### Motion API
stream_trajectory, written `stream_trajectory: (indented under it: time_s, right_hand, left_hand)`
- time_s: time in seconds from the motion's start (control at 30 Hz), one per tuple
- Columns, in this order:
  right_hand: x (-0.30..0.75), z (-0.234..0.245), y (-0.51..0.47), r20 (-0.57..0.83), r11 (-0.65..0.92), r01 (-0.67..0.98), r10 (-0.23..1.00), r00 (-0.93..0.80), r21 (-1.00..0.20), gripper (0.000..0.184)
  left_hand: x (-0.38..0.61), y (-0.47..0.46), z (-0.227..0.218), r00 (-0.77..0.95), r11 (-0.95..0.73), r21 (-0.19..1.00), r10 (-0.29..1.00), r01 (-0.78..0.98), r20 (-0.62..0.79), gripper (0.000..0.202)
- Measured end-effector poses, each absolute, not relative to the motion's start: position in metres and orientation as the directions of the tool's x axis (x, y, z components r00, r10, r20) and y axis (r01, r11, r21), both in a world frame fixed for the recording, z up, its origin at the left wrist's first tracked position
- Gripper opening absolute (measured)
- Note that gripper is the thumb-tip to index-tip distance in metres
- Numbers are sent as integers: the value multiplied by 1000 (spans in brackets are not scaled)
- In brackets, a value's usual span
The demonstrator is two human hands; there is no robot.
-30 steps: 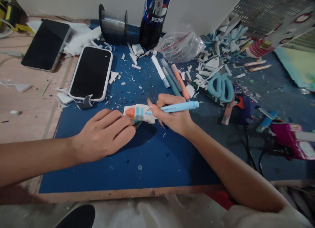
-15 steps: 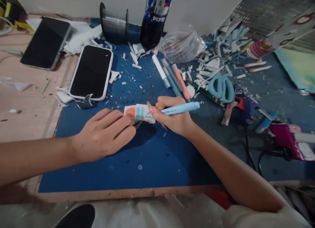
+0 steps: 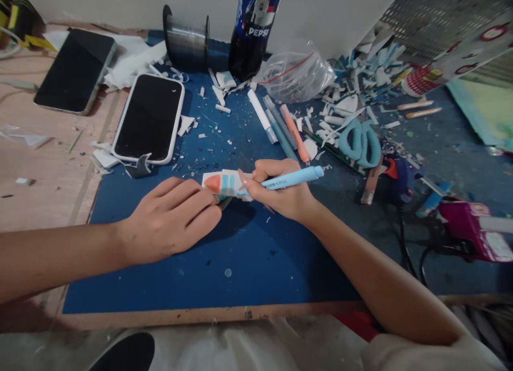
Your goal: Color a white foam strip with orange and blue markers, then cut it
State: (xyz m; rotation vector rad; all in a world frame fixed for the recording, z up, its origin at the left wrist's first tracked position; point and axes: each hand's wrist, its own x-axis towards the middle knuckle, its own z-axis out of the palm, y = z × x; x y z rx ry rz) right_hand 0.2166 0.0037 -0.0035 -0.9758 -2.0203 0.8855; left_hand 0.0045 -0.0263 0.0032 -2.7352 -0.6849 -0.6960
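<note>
My left hand is closed on the near left edge of a small white piece coloured with an orange pointed shape and light blue bands. Its thumb is hidden beneath. In my right hand is a light blue acrylic marker, gripped like a pen and slanting up to the right. The marker's tip meets the piece or hovers right at it, beside the blue bands; contact is hard to make out. Beyond my right hand lie a white marker, a grey-teal marker and an orange marker.
Two phones lie at the left. A wire spool, a Pepsi bottle and a clear plastic bag stand behind. White scraps, blue-handled scissors and a corded purple tool occupy the right.
My right hand and the marker have shifted very slightly left, with the fingers bending a little. My left hand and the coloured piece look the same.
</note>
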Motion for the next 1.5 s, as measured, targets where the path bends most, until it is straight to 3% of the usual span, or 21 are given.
stream_trajectory:
  time_s: [0.13, 0.3, 0.47, 0.97, 1.27, 1.5]
  right_hand:
    - [218, -4, 2, 322, 487, 337, 838, -441, -806, 38]
    - [218, -4, 3, 371, 453, 333, 885, -282, -827, 38]
    - [217, -4, 5, 361, 466, 413, 880, -309, -783, 38]
    - [216, -4, 6, 336, 436, 374, 891, -304, -818, 37]
    - [214, 3, 5, 379, 491, 478, 870, -316, -728, 40]
    - [217, -3, 6, 337, 448, 368, 882, -329, -815, 39]
  left_hand:
    - [4, -26, 4, 778, -862, -107, 385, 495, 497, 24]
    - [3, -26, 5, 771, -862, -98, 387, 497, 505, 24]
    - [4, -27, 4, 770, -861, -99, 387, 498, 507, 24]
    - [3, -26, 5, 780, -863, -107, 385, 494, 494, 26]
    - [4, -26, 6, 772, -863, -98, 386, 496, 505, 24]
    - [3, -27, 5, 781, -858, -116, 390, 501, 488, 26]
